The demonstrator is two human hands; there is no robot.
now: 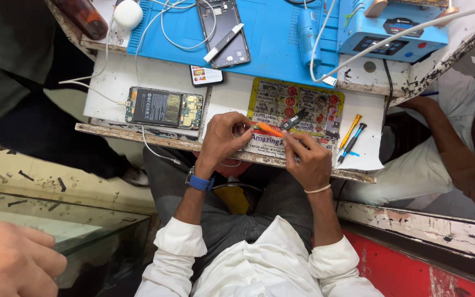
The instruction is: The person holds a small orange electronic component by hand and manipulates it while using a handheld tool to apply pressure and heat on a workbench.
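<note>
Left hand [224, 137]: fingers curled shut, pinching tip of orange-handled tool [269, 129], steadying it. Right hand [306, 159]: closed on same tool's handle end, just right. Opened phone [164, 108] lies left of hands, battery exposed. Spare screwdrivers [351, 137] right.

Pictured: a cramped phone-repair stall, seen from above. On a chipped, paint-worn white workbench [155, 74], a blue repair mat [273, 41], an opened phone with battery and circuit board exposed [164, 108], a second handset stripped of its back [224, 30], a blue heating station [391, 30], white cables [391, 38] and two small screwdrivers [352, 137]. Beside the bench, a glass counter [56, 220]; close by on the right, another person's arm [457, 159].
</note>
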